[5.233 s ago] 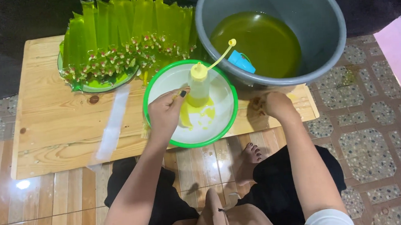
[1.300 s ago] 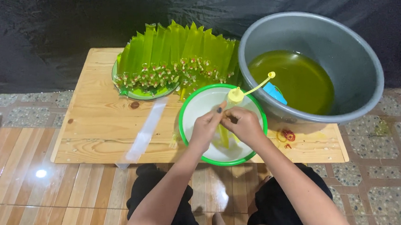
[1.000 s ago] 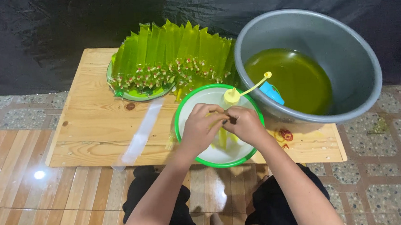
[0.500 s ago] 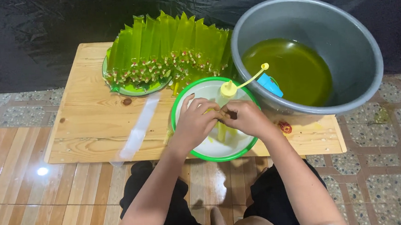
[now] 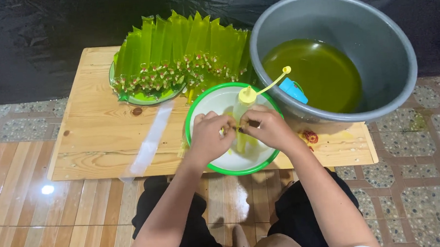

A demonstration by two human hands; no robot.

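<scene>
Over the white plate (image 5: 243, 160), your left hand (image 5: 208, 137) and right hand (image 5: 268, 128) pinch a filled tube (image 5: 240, 137); loosen either grip and green liquid could spill.

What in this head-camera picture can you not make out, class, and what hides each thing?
- What the left hand and right hand pinch between them: covered by their fingers.
- Lower part of the yellow squeeze bottle: behind both hands.
- Ties on the green tubes: too small to tell.
- Blue object in the grey basin: partly behind the rim.
- The person's knees: cut off by the bottom edge.
</scene>
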